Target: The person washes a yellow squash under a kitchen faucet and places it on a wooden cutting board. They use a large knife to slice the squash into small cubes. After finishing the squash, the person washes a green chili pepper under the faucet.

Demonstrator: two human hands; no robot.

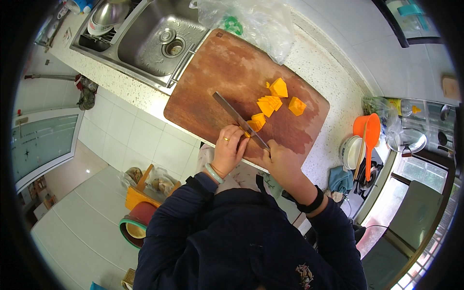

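Observation:
A brown wooden cutting board [217, 72] lies on the counter before me. My right hand [284, 159] grips the handle end of a kitchen knife [232, 110], whose blade slants up and left across the board. Beside the blade, my left hand [229, 146] has its fingers bent down on a small orange piece [247, 134], mostly hidden beneath them. On the blade's other side lie orange slices [258, 121], perhaps pumpkin. Farther up the board are more thin slices [269, 105], a chunk [279, 88] and another chunk [297, 106] to the right.
A steel sink [145, 40] adjoins the board's upper left. A clear plastic bag [261, 25] touches its far edge. To the right stand stacked bowls [351, 152], an orange ladle [372, 134] and a teal cloth [340, 179]. The board's near edge overhangs the counter.

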